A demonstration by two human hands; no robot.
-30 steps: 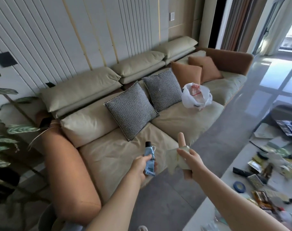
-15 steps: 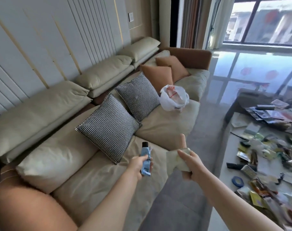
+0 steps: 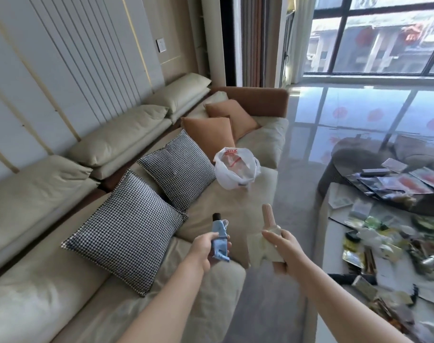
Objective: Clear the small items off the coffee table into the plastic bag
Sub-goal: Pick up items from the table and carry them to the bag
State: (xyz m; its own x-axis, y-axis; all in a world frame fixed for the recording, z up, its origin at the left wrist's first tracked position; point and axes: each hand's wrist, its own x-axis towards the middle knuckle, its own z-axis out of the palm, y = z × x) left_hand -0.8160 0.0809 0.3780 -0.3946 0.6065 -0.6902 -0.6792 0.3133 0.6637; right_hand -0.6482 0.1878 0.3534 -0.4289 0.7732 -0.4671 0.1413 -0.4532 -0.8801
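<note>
A white plastic bag (image 3: 237,168) with red print sits open on the beige sofa seat, ahead of both hands. My left hand (image 3: 207,246) grips a small folded blue umbrella (image 3: 219,237) with a black tip pointing up. My right hand (image 3: 284,246) grips a folded cream umbrella (image 3: 269,219) with a ribbed pink handle standing up; its loose cream fabric hangs to the left of my fingers. Both hands are held over the sofa's front edge, well short of the bag. The coffee table (image 3: 334,233) at the right carries several small packets and wrappers.
Two houndstooth cushions (image 3: 134,231) and two orange cushions (image 3: 211,134) lie on the sofa (image 3: 37,293) left of the bag. A grey floor strip (image 3: 285,243) runs between sofa and table. A dark round table (image 3: 354,154) with packets stands beyond.
The view has swung right and forward along the sofa, so the bag now sits nearer and more central. Both hands keep their umbrellas and have stayed roughly side by side.
</note>
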